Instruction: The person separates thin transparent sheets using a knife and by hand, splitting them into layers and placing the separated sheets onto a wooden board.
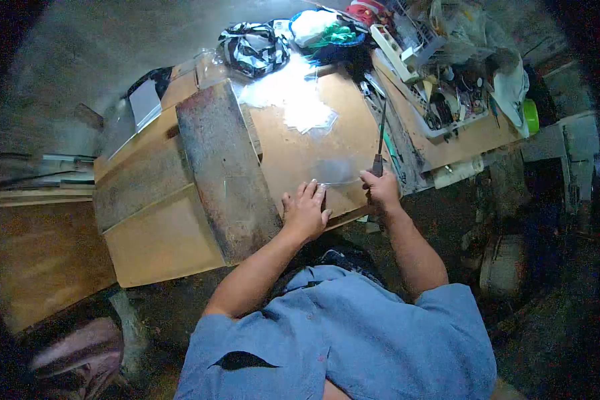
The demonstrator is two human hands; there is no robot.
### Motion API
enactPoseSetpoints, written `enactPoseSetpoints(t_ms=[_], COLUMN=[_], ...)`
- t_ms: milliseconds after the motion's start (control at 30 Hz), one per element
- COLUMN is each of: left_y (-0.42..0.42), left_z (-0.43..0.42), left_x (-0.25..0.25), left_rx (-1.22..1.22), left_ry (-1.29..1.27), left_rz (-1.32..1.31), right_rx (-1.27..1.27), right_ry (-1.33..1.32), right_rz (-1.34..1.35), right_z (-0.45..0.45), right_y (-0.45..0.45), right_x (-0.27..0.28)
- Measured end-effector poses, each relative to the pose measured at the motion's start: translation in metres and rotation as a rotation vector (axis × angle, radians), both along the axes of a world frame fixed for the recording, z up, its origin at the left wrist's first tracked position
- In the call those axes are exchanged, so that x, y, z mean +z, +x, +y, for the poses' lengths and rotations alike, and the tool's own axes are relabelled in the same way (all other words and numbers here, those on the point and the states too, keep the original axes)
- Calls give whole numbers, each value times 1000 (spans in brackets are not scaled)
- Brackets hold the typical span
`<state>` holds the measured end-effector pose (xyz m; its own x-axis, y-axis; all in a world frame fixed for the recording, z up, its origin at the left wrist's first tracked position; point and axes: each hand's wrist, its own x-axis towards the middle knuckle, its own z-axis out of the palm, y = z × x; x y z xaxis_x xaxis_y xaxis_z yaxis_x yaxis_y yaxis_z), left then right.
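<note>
Head view. The left hand (305,212) lies palm down at the near edge of the tan table (283,143), its grip wide and clasping nothing visible, the fingers slightly spread. The right hand (383,192) has its grip closed around the dark handle of a long, thin tool (381,133), whose shaft points away from the person. A clear sheet (335,169) lies flat on the table between and just beyond the hands; whether the left fingertips touch it cannot be told. Farther off, clear pieces (311,120) overlap under bright light. A stained board (223,153) lies at left; a white tray (457,125) holds assorted small items at right.
</note>
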<state>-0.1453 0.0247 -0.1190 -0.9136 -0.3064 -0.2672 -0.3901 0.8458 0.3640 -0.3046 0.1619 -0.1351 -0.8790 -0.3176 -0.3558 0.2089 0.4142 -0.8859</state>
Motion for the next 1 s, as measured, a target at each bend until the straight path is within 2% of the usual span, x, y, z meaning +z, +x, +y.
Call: enactPoseSetpoints(t_ms=[67,133,200,233,300,333,400,433,500,533,600,633,700,800,867,933,1000], left_y=[-1,-2,-4,-4,-3,-4,-3,-1,7,11,18,23,34,55,71,86,101], left_z=[0,0,-1,-3,-8,-11,-16,-19,-22,-23,-25,-25,-24,-30,-33,-33,-33], left_x=[0,2,4,4,0,-9,-24,-9,26,38,53,57,63,77,85,86,84], left_rx=[-2,2,26,27,71,72,249,251,513,515,624,628,652,732,762,796,777], left_ry=[2,5,43,43,211,209,1007,1003,1496,1493,1938,1934,1531,1439,1443,1447,1330], left_rz=[-13,-26,-22,-20,184,186,303,304,255,259,361,363,403,383,354,326,377], right_rx=[-13,-100,-101,-90,-77,-48,-17,38,8,12,32,34,97,170,240,239,233], right_ry=[-45,-78,-135,-224,-315,-376,-440,-475,-582,-584,-575,-559,-545,-533,-470,-508,-547], right_rz=[64,-20,-41,-139,-237,-249,-263,-262,-502,-504,-542,-507,-525,-599,-515,-532,-550], right_z=[5,10,12,11,8,5,6,7,3,-1,-6,-9,-10,-12,-17,-20,-22], right_y=[-4,-6,-7,-4,4,10,19,24,34,40,52,61,71,80,87,95,101], right_x=[4,9,18,32,60,72,76,77,91,97,104,109,108,108,109,100,96])
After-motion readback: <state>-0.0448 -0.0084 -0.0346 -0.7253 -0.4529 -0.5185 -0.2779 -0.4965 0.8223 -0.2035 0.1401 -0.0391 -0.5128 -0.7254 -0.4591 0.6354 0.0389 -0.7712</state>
